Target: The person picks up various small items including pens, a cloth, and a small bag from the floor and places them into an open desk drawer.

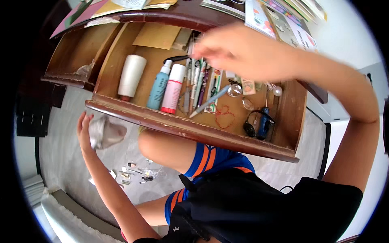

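Outside the drawer's front left corner, my left hand [84,131] holds a crumpled whitish-grey cloth or bag [106,134]; its exact kind does not show. My right hand [239,50] is above the back of the open wooden drawer [194,135], smeared by motion, and I cannot make out anything in its fingers. Below it lie several pens [201,83]. To their left are a white tapered bottle [132,77], a blue spray bottle [159,87] and a pink bottle with a white cap [174,89]. A grey-blue pen [210,101] lies slantwise near a red string [224,116].
A blue-handled tool [264,123] and a black looped item [249,128] lie at the drawer's right. A brown envelope [156,35] is at its back. Another open drawer [81,56] stands left. Papers and booklets [259,18] cover the desktop. Small items [135,172] lie on the floor.
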### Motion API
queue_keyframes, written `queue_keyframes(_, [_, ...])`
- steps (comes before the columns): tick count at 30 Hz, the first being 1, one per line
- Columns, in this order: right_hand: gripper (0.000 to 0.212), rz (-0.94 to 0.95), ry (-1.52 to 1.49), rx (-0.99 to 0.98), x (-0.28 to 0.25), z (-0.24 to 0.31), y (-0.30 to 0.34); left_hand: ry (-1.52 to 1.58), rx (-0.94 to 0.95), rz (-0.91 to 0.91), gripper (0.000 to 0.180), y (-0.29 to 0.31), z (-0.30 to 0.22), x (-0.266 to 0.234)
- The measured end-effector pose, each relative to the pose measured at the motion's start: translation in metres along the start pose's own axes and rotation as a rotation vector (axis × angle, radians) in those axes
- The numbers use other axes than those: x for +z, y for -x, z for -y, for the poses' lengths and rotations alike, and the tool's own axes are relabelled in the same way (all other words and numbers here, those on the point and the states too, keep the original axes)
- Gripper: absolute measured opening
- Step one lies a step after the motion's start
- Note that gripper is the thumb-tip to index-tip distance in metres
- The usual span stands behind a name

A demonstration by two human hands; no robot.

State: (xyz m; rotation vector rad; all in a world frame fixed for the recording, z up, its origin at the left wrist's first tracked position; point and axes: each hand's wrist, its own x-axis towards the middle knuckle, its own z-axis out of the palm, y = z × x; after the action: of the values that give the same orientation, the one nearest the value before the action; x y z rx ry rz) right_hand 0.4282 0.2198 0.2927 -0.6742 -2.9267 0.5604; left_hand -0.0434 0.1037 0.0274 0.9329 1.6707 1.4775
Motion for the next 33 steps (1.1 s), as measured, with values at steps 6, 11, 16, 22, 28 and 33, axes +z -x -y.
queue_keyframes(6, [0.047,0.37,0.415,0.72,0.049,-0.012,0.075,-0.102,-0.152,-0.14,0.044,0.094,0.051,-0.024])
queue_keyframes(11, [0.063,0.002,0.082,0.601,0.089,-0.078,0.108,-0.067,-0.214,-0.212,0.04,0.166,0.094,-0.051])
queue_keyframes(16, [0.059,-0.178,0.088,0.424,0.093,-0.088,0.116,0.117,-0.366,-0.303,0.037,0.207,0.116,-0.06])
queue_keyframes(22, [0.021,0.329,0.129,0.632,0.073,-0.108,0.112,0.171,-0.371,-0.296,0.032,0.213,0.117,-0.048])
queue_keyframes(28, [0.017,-0.083,0.515,0.326,0.058,0.005,0.1,0.205,-0.411,-0.35,0.03,0.224,0.112,-0.056])
queue_keyframes(33, [0.02,-0.578,0.212,-0.127,0.014,0.045,-0.025,0.044,-0.385,-0.426,0.032,0.24,0.108,-0.054])
